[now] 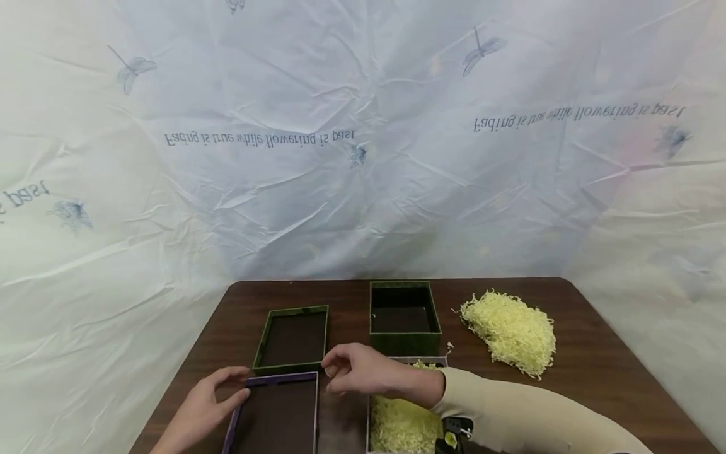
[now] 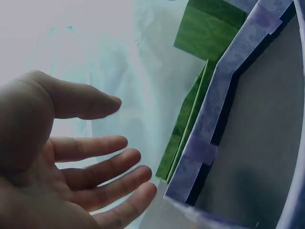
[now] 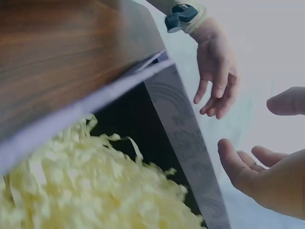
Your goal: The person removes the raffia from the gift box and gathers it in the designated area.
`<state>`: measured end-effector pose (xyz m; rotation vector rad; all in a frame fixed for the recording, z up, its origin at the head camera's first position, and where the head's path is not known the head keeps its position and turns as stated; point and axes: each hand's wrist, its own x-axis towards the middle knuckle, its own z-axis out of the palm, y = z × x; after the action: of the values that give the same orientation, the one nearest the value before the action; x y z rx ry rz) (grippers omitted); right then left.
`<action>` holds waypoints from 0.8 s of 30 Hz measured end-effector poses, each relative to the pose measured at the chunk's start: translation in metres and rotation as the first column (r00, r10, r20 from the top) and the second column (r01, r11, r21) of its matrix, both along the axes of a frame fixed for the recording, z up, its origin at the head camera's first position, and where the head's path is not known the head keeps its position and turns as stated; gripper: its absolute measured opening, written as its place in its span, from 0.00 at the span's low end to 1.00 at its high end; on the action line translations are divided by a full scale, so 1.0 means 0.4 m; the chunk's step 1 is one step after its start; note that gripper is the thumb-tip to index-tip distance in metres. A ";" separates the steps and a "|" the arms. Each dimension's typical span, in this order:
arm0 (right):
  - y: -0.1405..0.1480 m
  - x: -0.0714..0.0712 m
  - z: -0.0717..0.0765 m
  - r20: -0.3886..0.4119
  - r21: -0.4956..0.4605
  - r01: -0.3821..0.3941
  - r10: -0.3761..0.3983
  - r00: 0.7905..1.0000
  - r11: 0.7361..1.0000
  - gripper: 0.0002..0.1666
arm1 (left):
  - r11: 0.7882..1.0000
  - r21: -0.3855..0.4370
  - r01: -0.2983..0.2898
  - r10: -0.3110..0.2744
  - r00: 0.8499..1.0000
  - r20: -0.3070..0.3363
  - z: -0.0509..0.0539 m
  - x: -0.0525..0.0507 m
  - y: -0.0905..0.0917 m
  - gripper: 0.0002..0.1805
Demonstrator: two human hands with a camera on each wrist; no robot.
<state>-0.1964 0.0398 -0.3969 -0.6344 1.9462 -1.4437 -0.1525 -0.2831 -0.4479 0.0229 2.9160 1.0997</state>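
A shallow purple-edged box lid point(image 1: 282, 413) lies inside-up at the table's front left. My left hand point(image 1: 204, 407) is beside its far left corner, thumb and fingers spread; the left wrist view shows that hand point(image 2: 95, 157) holding nothing, apart from the lid's wall point(image 2: 209, 114). My right hand point(image 1: 365, 372) hovers between the lid and a purple box point(image 3: 183, 138), fingers loosely bent. In the right wrist view this hand point(image 3: 267, 176) has a gap between thumb and fingers. Pale yellow shredded paper point(image 1: 405, 424) fills much of the purple box, partly hidden under my right forearm.
Behind the purple lid lies a green-edged lid point(image 1: 297, 337), inside-up. A deeper green box point(image 1: 405, 342) stands behind the purple box, a small shred inside. A heap of yellow shredded paper point(image 1: 513, 331) sits at right on the brown table point(image 1: 595, 391). A pale printed sheet point(image 1: 363, 208) hangs behind.
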 end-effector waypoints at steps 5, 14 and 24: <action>0.036 -0.003 0.011 -0.131 0.061 -0.071 0.078 0.988 0.996 0.19 | 0.988 0.152 0.034 -0.033 0.999 -0.011 0.001 -0.002 0.033 0.25; 0.095 -0.006 0.025 -0.277 0.149 -0.099 0.138 0.951 0.984 0.21 | 0.938 0.241 0.250 -0.231 0.967 -0.104 0.002 -0.018 0.065 0.28; 0.157 -0.002 0.027 -0.378 0.224 -0.104 0.185 0.907 0.969 0.24 | 0.898 0.219 0.382 -0.340 0.917 -0.208 -0.007 -0.005 0.099 0.28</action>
<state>-0.1970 0.1027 -0.3862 -1.0180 2.2604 -1.0676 -0.1547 -0.2436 -0.4505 0.6656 2.7094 1.4455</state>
